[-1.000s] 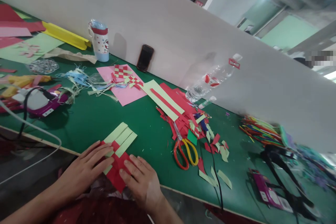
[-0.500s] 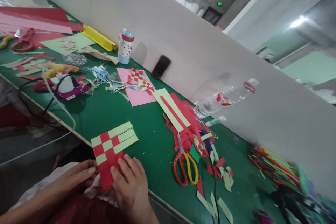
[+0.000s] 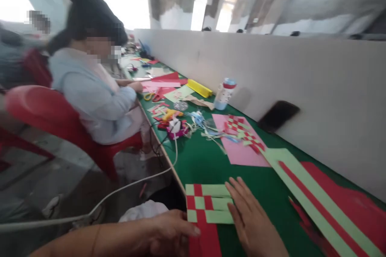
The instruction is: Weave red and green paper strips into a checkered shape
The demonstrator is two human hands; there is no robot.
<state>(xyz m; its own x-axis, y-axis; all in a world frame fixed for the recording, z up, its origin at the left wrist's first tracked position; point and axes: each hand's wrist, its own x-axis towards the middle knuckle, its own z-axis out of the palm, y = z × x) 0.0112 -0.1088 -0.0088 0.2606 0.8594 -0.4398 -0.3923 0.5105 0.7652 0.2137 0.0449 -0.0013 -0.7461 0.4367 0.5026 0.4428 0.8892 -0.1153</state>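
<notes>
A partly woven red and light-green paper piece [image 3: 200,204] lies near the table's front edge, with slit green strips pointing right and red strips hanging toward me. My left hand [image 3: 171,229] grips its lower left edge, thumb on top and the other fingers curled and partly hidden. Fingers stretched out, my right hand [image 3: 251,217] rests against the free ends of the green strips. Right of it are a light-green sheet [image 3: 283,158] with a red strip on it and red paper [image 3: 340,196]. Beyond, small woven pieces [image 3: 245,136] lie on a pink sheet [image 3: 232,154].
A phone [image 3: 279,116] leans against the white partition [image 3: 301,76], and a cup [image 3: 224,94] stands by a yellow tray [image 3: 199,88]. A white cable [image 3: 120,190] crosses on the left from a purple device [image 3: 177,128]. A seated person [image 3: 93,88] works farther along the table.
My view has swung left, bringing a seated person into sight. My right hand has moved from the red strips to the green strip ends. My left hand now has its thumb on the paper.
</notes>
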